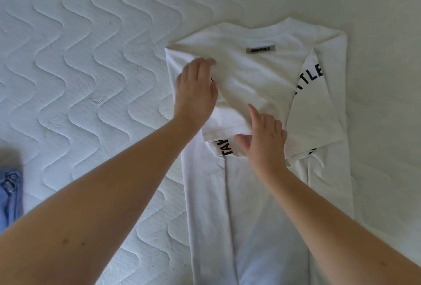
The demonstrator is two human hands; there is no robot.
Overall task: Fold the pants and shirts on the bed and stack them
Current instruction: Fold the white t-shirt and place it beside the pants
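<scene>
Pressing: left hand [196, 90] flat, fingers extended, on folded left side of white shirt [255, 79] | right hand [264, 139] pinching folded sleeve [224, 128] hem between hands | denim [10, 196] far left

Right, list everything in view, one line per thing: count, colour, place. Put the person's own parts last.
T-shirt: one, white with black lettering, lying on the mattress right of centre, both sleeves folded in over the body.
Label: one, grey, on the T-shirt just below the collar.
Mattress: one, white with wavy quilting, under everything in view.
Denim garment: one, blue, at the left edge, mostly cut off by the frame.
Left hand: one, resting flat on the folded left sleeve, fingers fairly straight.
Right hand: one, at the hem of the folded left sleeve, thumb and fingers on the cloth; whether it pinches the cloth is unclear.
</scene>
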